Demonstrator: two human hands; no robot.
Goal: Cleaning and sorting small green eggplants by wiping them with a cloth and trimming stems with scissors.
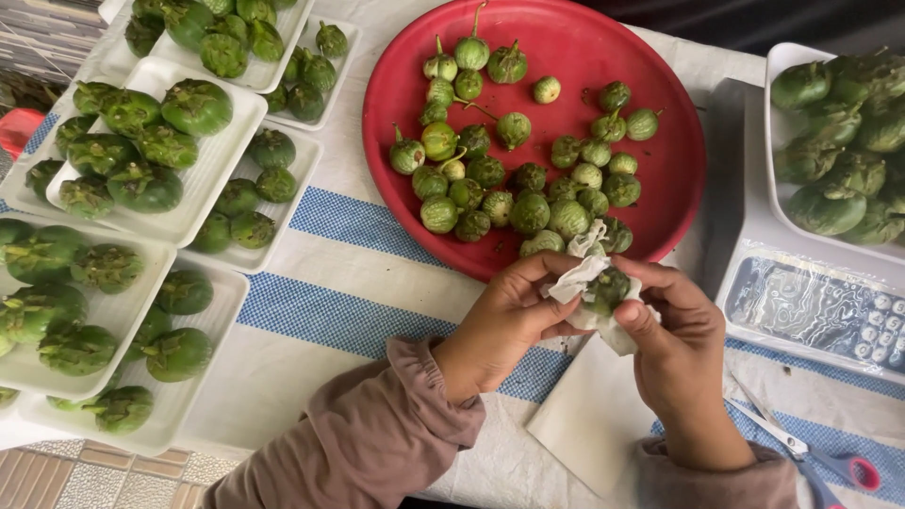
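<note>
My left hand [504, 320] and my right hand [674, 344] meet just below the rim of a red round tray [575, 47]. Together they hold one small green eggplant [608, 287] wrapped partly in a crumpled white tissue [577, 278]. The left fingers pinch the tissue; the right fingers cup the eggplant from beneath. Several small round green eggplants [528, 212] lie loose on the red tray, some with stems. Both sleeves are dusty pink.
White foam trays of larger green eggplants [141, 151] are stacked at the left. A white kitchen scale [820, 311] with a tray of eggplants stands at the right. A folded white napkin [589, 419] and red-handled scissors [830, 462] lie near my wrists on the blue-striped cloth.
</note>
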